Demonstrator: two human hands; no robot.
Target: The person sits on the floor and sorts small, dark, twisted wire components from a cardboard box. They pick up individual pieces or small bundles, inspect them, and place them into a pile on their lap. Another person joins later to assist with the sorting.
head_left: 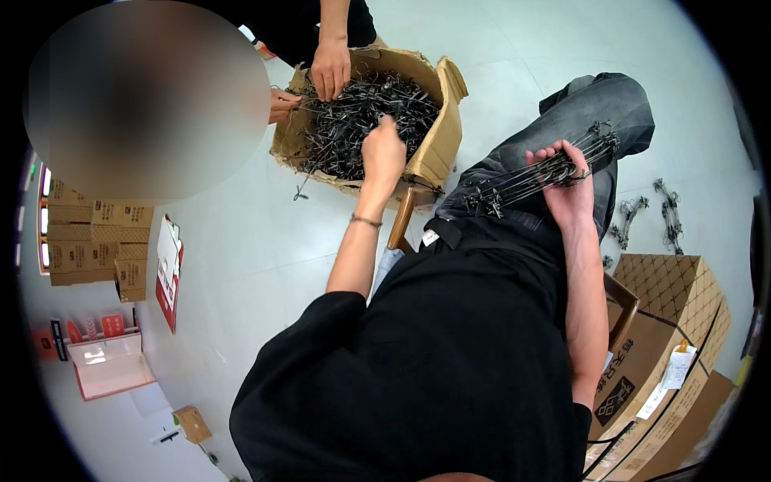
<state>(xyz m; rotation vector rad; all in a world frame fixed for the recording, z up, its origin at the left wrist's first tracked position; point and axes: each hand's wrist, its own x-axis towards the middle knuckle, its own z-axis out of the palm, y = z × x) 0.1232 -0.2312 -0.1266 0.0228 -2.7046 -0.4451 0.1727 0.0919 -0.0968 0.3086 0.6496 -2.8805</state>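
An open cardboard box holds a tangled heap of thin metal wires with dark, knobby ends. My left hand reaches over the box's near side, its fingers drawn together at the heap; whatever they pinch is too small to make out. My right hand lies palm up over my right thigh, fingers curled round a bundle of wires, their knobby ends gathered at both sides. Across the box, another person's hand dips into the heap, and a second hand pinches a wire at the left edge.
Tied wire bundles lie on the floor at right. Beside my chair stands a large carton. Stacked cartons, a red-and-white flat box and an open shallow box are at left.
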